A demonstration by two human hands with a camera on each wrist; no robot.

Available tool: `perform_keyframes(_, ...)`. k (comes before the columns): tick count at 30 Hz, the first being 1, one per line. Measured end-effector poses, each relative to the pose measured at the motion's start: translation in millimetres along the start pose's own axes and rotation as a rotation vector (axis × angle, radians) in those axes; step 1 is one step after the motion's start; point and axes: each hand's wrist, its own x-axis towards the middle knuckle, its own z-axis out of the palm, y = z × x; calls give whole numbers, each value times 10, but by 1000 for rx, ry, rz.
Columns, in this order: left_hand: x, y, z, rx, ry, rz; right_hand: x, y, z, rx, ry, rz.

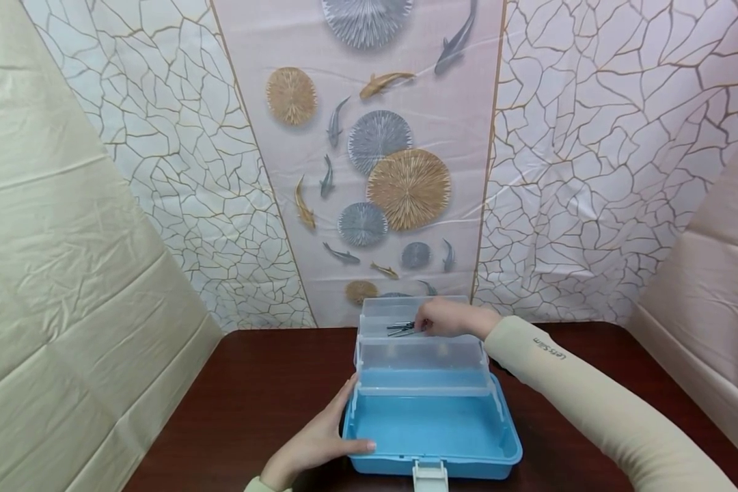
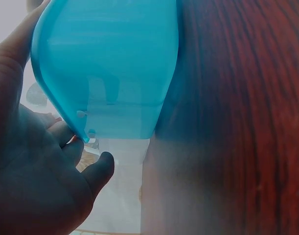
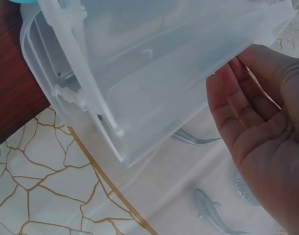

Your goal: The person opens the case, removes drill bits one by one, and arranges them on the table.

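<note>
A blue plastic toolbox (image 1: 430, 466) stands with its translucent upper trays (image 1: 424, 362) raised behind its bin. At the box's left side, my left hand (image 1: 320, 434) holds the rim, its thumb over the front-left corner and its fingers along the side wall. My right hand (image 1: 445, 318) reaches to the rear, highest tray with bent fingers. Several slim metal pieces (image 1: 400, 329) show just left of its fingertips; whether it pinches them or they lie in the tray is unclear. In the right wrist view, the right fingertips are partly hidden behind the tray wall (image 3: 154, 93).
A white latch (image 1: 430, 475) hangs at the box's front. Dark reddish wooden table (image 1: 234, 410) surrounds the box. A patterned backdrop (image 1: 375, 171) stands right behind it, with beige cloth panels at both sides.
</note>
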Motion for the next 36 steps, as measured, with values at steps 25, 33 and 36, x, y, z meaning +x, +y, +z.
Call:
perform_keyframes(25, 17, 18, 7, -15, -1, -15, -75, 140, 19, 104, -41, 62)
perform_keyframes(33, 13, 7, 18, -9, 0, -23, -71, 138, 1, 107, -58, 70)
perform_keyframes(36, 14, 5, 16, -11, -1, -31, -63, 160, 15, 98, -55, 64)
